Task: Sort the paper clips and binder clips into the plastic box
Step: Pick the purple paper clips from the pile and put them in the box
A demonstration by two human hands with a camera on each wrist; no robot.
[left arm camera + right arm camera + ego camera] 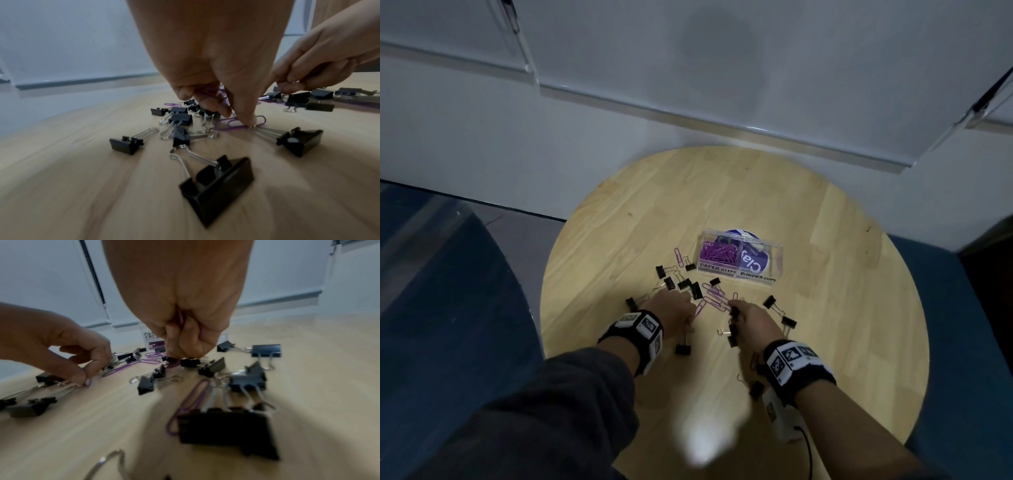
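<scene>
A clear two-compartment plastic box [736, 272], labelled for paper clips and binder clips, stands mid-table with purple paper clips [717, 253] in its left half. Black binder clips [695, 289] and loose purple paper clips [714, 299] lie scattered in front of it. My left hand [226, 112] holds purple paper clips [207, 92] in its curled fingers and presses a fingertip on another clip [230, 127] on the wood. My right hand [185, 352] also grips purple clips [180, 318], with its fingertips down among small binder clips [190, 362]. Both hands [681, 308] [739, 310] sit just in front of the pile.
The round wooden table [825, 240] stands against a white wall with blinds [688, 68]. Dark blue seating [448, 291] flanks it on both sides. More binder clips [787, 322] lie right of my right hand and under its wrist. Bare wood lies beyond the box.
</scene>
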